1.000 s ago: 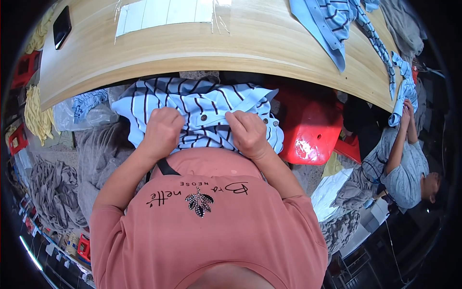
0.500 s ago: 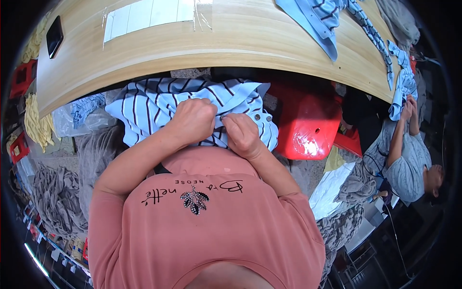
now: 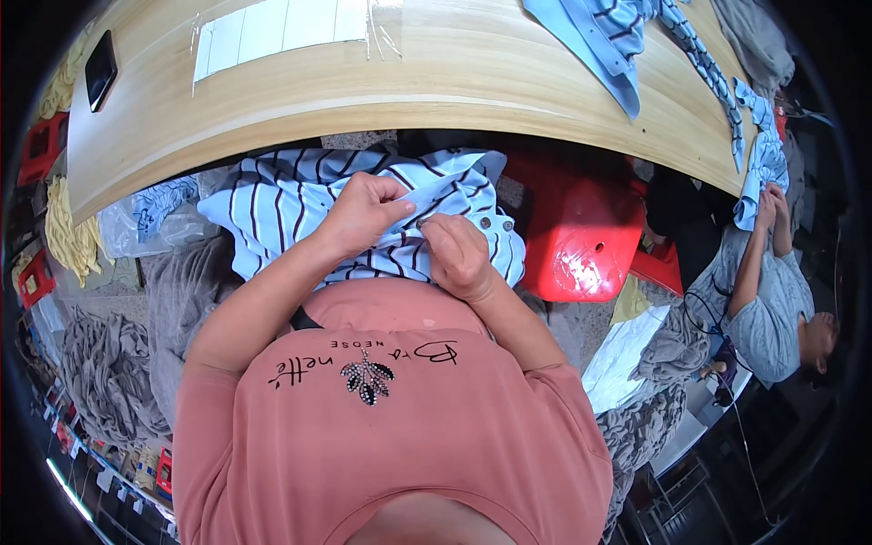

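garment (image 3: 286, 195), blue with dark stripes, lies bunched between the counter (image 3: 272, 113) and the pink shirt (image 3: 400, 454); the left hand (image 3: 371, 213), fisted half a second ago, now loosely pinches the garment's band (image 3: 431, 193), beside the right hand (image 3: 459, 254) clamped on it.

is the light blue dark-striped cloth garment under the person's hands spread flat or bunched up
Bunched up: the garment lies in uneven folds, its stripes bending, with the left hand and right hand on it.
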Action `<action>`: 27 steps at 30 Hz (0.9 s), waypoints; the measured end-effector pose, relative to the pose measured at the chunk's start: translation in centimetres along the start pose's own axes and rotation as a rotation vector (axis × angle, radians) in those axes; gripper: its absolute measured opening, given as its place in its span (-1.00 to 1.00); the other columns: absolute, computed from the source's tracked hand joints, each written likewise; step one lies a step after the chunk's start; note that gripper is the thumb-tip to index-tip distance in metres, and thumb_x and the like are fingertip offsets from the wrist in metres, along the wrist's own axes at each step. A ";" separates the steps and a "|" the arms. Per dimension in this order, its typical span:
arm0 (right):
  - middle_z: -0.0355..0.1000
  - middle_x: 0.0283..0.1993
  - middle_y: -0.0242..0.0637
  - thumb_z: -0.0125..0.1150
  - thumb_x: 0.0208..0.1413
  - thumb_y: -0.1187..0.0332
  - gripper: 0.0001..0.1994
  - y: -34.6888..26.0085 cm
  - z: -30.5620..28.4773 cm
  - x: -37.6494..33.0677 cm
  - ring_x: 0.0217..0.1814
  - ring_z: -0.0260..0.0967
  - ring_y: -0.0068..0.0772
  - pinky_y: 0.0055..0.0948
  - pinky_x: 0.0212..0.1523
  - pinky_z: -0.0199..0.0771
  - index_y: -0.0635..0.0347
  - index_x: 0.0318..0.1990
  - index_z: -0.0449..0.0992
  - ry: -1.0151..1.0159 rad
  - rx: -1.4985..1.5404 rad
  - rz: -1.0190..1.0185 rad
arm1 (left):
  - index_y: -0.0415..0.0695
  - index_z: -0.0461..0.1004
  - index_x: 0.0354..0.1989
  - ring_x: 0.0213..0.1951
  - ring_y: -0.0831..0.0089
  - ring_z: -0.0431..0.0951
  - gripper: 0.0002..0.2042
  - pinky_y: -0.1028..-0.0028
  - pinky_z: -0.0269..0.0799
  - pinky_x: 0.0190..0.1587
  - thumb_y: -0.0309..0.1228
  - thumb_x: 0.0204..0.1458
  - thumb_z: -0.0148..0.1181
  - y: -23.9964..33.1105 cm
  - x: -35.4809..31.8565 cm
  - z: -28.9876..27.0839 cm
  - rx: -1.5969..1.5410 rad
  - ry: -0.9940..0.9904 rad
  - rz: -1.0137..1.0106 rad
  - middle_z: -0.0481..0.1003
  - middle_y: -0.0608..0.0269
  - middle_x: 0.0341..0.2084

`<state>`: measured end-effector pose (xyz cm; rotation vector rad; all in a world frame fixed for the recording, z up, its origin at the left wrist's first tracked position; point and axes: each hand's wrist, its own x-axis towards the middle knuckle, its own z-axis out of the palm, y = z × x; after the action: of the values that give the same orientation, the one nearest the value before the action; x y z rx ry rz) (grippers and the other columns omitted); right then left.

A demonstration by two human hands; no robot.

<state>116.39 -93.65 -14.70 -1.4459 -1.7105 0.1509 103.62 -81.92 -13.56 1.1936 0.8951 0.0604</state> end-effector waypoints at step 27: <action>0.39 -0.31 -0.14 0.12 -0.27 0.67 -0.81 -0.5 -0.9 2.8 -0.45 0.37 -0.18 -0.43 -0.48 0.37 0.28 -0.40 0.44 -0.130 0.150 0.218 | -0.28 0.47 -0.47 -0.55 0.75 0.29 -0.96 0.70 0.20 -0.52 -0.59 -0.13 0.15 1.1 -0.6 -1.0 -0.089 -0.150 0.129 0.42 0.42 -0.61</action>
<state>116.76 -91.86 -12.38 -1.5344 -1.6031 0.4910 103.01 -80.98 -12.45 1.1562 0.6770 0.1126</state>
